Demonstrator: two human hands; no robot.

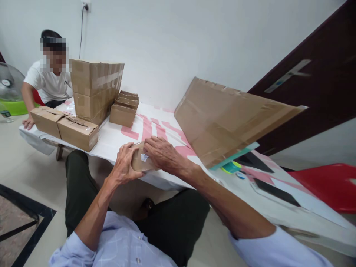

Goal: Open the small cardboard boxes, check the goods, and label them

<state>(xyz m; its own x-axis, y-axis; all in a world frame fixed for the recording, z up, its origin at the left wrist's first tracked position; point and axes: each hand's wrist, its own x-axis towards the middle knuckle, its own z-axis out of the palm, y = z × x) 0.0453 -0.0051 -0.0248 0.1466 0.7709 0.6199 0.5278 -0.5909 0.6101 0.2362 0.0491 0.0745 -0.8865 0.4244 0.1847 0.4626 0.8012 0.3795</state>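
Note:
At the table's front edge, a small brown cardboard box (137, 160) with a small white-and-blue label is between my hands. My left hand (124, 163) wraps around its left end, thumb below and fingers over the top. Curled fingers of my right hand (160, 152) press on its right end and cover much of that side. I cannot make out whether the right fingertips pinch something small there. A shiny clear strip shows along the box's upper edge.
Taped cardboard boxes (97, 89) stand stacked at the back left, beside upright cardboard dividers (124, 111). Two low boxes (78, 129) sit at the left edge. A large cardboard panel (230, 118) leans on the right, near a tape roll (231, 167) and phone (275, 191). Another person (52, 78) sits left.

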